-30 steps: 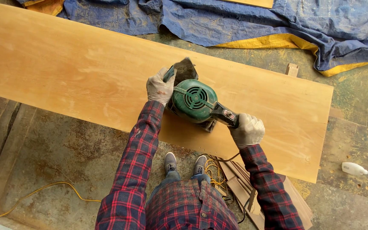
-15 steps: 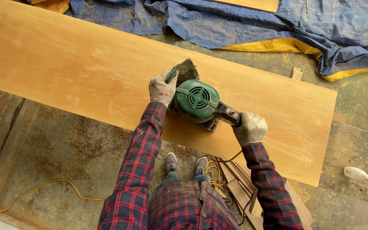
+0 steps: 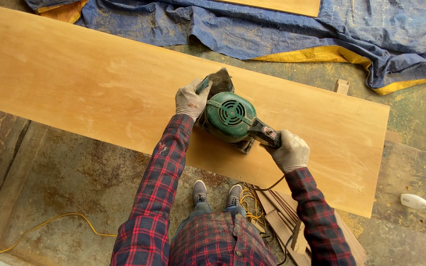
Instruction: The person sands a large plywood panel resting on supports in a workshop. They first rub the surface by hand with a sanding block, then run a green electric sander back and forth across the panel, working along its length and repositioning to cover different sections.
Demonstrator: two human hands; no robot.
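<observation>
Head view: a long pale wooden board runs slantwise from the upper left of the frame to the lower right, raised above a stained concrete floor. A green electric sander sits flat on the board, right of its middle and close to the near long edge. The left hand, gloved, is closed around the sander's front grip; the right hand, also gloved, is wrapped tight around the dark rear handle, from which a cord drops toward the feet.

How far the sanding has gone is hard to judge — the board looks evenly smooth and honey-coloured over nearly its whole length, with faint lighter streaks to the left of the sander and no plain line between worked and unworked wood. The stretch toward the far right end looks much the same.

Beyond the far edge lies a crumpled blue tarpaulin with a yellow underside — a yellow cable snakes over the floor at lower left
</observation>
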